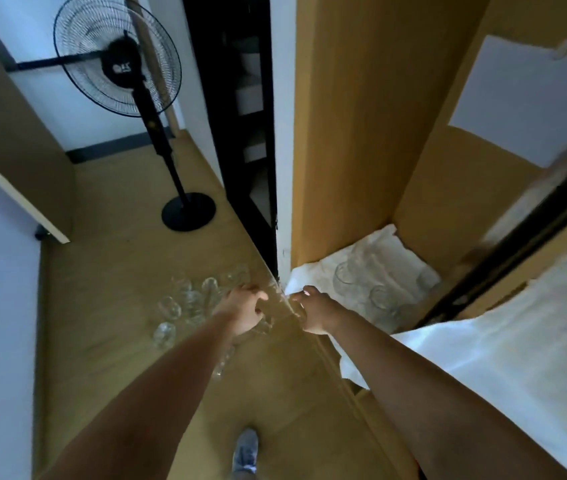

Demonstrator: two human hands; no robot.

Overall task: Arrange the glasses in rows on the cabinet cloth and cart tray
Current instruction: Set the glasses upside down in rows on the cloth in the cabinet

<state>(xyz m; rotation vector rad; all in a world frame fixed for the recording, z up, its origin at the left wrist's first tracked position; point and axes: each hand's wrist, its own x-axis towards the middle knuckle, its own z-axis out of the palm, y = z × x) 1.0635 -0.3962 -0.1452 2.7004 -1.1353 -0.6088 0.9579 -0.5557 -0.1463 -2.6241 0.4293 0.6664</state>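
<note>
Beside the cabinet edge, we are holding left grip and right grip curled, contents too blurred to tell, between floor glasses and placed glasses on the cabinet cloth, likely risking a chipped rim should glass strike that edge.
</note>
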